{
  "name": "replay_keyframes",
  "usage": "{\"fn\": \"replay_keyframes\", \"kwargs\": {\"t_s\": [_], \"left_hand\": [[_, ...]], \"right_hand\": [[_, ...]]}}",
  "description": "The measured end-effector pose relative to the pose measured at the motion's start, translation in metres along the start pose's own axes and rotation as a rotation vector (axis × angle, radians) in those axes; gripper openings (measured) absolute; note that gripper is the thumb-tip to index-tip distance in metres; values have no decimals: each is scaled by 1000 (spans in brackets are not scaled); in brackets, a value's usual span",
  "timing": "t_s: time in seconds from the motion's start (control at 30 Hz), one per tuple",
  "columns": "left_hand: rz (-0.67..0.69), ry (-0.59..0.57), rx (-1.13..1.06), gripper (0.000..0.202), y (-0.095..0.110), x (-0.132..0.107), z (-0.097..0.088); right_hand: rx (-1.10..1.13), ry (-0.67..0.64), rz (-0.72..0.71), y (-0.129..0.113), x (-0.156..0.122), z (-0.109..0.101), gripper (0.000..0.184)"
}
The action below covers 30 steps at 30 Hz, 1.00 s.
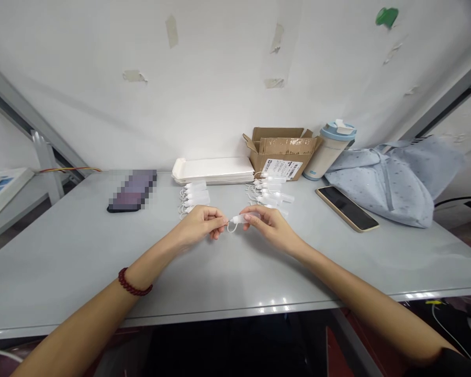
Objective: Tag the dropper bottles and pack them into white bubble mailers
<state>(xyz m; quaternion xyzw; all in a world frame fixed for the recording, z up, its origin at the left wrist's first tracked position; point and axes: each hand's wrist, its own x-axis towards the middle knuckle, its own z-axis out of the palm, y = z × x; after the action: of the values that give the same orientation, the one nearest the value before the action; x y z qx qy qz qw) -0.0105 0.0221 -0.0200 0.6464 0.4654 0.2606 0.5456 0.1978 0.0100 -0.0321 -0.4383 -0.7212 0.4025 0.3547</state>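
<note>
Above the middle of the table, my right hand (270, 225) pinches a small translucent white squeeze bottle (241, 219), its nozzle pointing left. A thin white loop hangs below the nozzle. My left hand (204, 224) has thumb and forefinger pressed together at the nozzle tip; what they pinch is too small to make out. Behind my left hand lies a row of similar small bottles (197, 196) with loops facing left. A looser group of the same bottles (272, 193) lies behind my right hand, partly hidden by it.
Along the wall stand a white flat carton (215, 168), an open cardboard box (286, 152) and a tumbler (329, 149) with a blue lid. A phone (347, 208) and a light blue cloth bag (380, 183) lie right; a blurred dark device (133, 191) lies left.
</note>
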Motion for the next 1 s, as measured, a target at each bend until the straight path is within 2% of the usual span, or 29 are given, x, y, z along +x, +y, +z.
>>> {"fn": "replay_keyframes", "kwargs": {"t_s": [0.57, 0.83, 1.0], "left_hand": [[-13, -7, -31, 23, 1, -1, 2], [-66, -129, -42, 27, 6, -1, -11], [-65, -126, -53, 28, 8, -1, -19]], "right_hand": [[-17, 0, 6, 0, 0, 1, 26], [0, -37, -13, -4, 0, 1, 25], [-11, -20, -17, -9, 1, -2, 24]]}}
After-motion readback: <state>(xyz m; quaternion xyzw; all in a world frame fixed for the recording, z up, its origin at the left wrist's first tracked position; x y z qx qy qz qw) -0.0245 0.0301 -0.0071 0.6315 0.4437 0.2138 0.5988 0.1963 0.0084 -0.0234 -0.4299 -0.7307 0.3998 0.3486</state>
